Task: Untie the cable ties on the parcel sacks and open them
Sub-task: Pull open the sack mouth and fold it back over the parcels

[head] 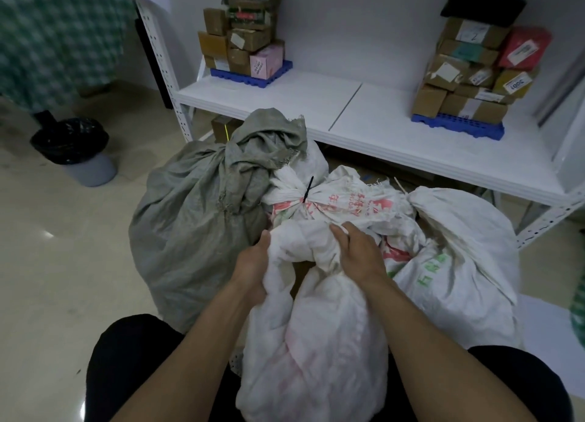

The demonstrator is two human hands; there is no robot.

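Observation:
A white woven sack [319, 336] stands between my knees. My left hand [251, 263] grips the bunched cloth at its mouth from the left. My right hand [357, 250] grips the same bunch from the right, fingers curled into the folds. Just behind lies another white sack with red print [342, 200], its neck cinched by a black cable tie [307, 189]. A grey sack [196, 219] stands to the left, its neck gathered and flopping over. A third white sack with green print [459, 263] sits at the right. No tie shows on the sack I hold.
A white metal shelf [380, 121] runs behind the sacks, carrying two stacks of cardboard parcels [243, 38] [474, 73] on blue pallets. A grey bin with a black liner [76, 149] stands on the tiled floor at the left.

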